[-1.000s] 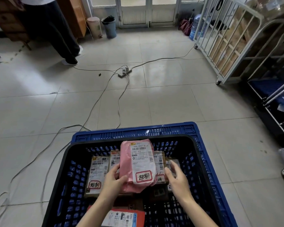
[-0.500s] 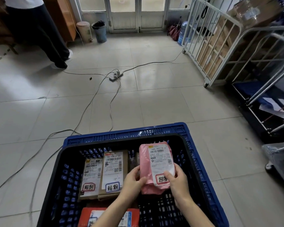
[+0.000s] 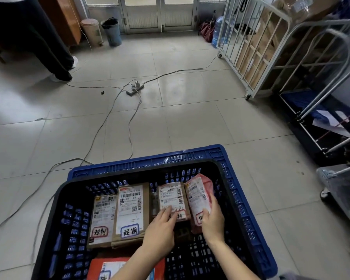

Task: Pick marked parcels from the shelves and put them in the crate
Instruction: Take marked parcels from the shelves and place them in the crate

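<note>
1. Crate (image 3: 146,164): one, blue, on the floor just in front of the person; holds all parcels in view.
2. Rack (image 3: 251,47): white wheeled one far right, cartons inside; a second, grey tube frame nearer on the right; both well apart from the crate.
3. Parcels in crate, counted: five; three brown parcels (image 3: 130,209) in a row across the far half, labels up; one pink parcel (image 3: 197,194) at the right end of that row; one red parcel (image 3: 109,267) at the near edge, partly cut off by the frame; hand-written marks read clearly on the two left brown ones, partly covered on the rest.
4. Key relation: pink parcel's long axis runs near-to-far, parallel to the row; it is tilted, left edge against the third brown parcel, right side close to the crate's right wall; judged nearly seated, not yet let go.
5. Right hand (image 3: 213,221): nearer hand; fingers curled round the pink parcel's near end, thumb on the label; parcel extends away from the grip, toward the far wall.
6. Left hand (image 3: 160,229): fingers fairly straight, pressing on the third brown parcel's label; holds nothing; judged to steady the row.
7. Small items: one power strip (image 3: 134,87) with cables; two bins (image 3: 92,32) by the door.
</note>
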A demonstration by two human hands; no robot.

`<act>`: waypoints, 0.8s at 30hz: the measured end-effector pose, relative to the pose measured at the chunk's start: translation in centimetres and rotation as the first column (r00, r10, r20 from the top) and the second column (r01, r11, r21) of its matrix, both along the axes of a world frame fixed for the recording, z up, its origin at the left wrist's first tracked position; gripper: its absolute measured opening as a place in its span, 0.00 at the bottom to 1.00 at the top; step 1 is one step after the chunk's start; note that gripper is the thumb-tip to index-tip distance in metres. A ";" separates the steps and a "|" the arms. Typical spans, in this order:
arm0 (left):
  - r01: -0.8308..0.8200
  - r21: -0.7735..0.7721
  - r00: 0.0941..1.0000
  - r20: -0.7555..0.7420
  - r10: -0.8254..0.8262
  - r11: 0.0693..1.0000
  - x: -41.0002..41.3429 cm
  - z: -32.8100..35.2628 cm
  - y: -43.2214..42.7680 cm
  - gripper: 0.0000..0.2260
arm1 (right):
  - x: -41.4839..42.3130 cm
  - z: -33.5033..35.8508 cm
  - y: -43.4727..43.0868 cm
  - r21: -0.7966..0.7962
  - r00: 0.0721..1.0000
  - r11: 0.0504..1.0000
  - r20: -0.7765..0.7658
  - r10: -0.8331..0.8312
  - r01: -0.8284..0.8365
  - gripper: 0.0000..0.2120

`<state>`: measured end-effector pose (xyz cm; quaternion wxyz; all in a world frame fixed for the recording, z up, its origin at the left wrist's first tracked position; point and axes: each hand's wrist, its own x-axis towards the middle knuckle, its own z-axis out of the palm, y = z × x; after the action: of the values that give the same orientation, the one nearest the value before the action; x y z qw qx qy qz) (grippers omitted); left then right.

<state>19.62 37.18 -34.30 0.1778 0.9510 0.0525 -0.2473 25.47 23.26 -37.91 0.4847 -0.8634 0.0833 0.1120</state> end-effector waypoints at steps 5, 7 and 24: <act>-0.042 0.020 0.999 0.005 0.042 0.999 -0.4 -0.7 1.0 0.28 | 0.9 -1.6 0.3 0.121 0.977 0.989 -0.202 -0.062 0.088 0.25; -0.053 0.015 0.999 0.008 0.053 0.998 -0.5 -1.0 1.3 0.28 | 1.0 -2.3 0.0 0.112 0.973 0.992 -0.230 -0.031 0.058 0.26; 0.000 0.113 0.998 0.069 -0.008 0.994 0.7 -1.7 1.1 0.28 | 0.2 -4.2 -0.8 -0.550 0.809 0.615 -0.227 0.542 -0.566 0.30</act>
<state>20.36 38.26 -35.98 0.1252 0.9677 0.0583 -0.2110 25.64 22.48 -42.15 0.1294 -0.9506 -0.1471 0.2407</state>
